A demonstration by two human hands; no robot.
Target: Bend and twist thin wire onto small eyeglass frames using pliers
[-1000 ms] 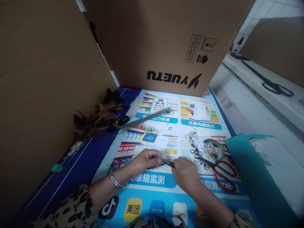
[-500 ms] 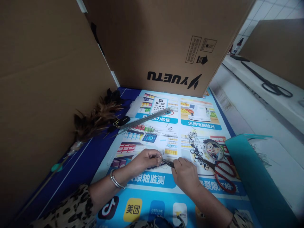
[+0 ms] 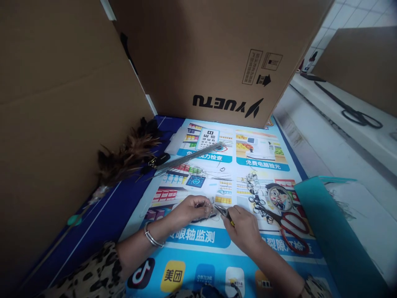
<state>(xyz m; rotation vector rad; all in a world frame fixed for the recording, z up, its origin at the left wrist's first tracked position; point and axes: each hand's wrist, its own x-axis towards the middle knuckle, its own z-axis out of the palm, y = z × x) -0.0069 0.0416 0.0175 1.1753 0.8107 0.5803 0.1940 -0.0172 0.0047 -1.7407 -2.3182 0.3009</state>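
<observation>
My left hand, a metal bangle on its wrist, is closed in a pinch on a thin piece of wire just above the printed poster. My right hand is closed round small pliers with a yellow handle, their jaws pointing left at the wire. A bundle of straight wires lies further back on the poster. Several small wire loops are scattered to the right of my hands.
Red-handled scissors lie right of my right hand. A feather duster rests at the left against a cardboard wall. A large cardboard box stands behind. A teal folder lies at the right; black scissors sit on a far ledge.
My right hand has tilted the pliers slightly, their tip now a little higher and apart from the left fingers. The left hand has stayed in place.
</observation>
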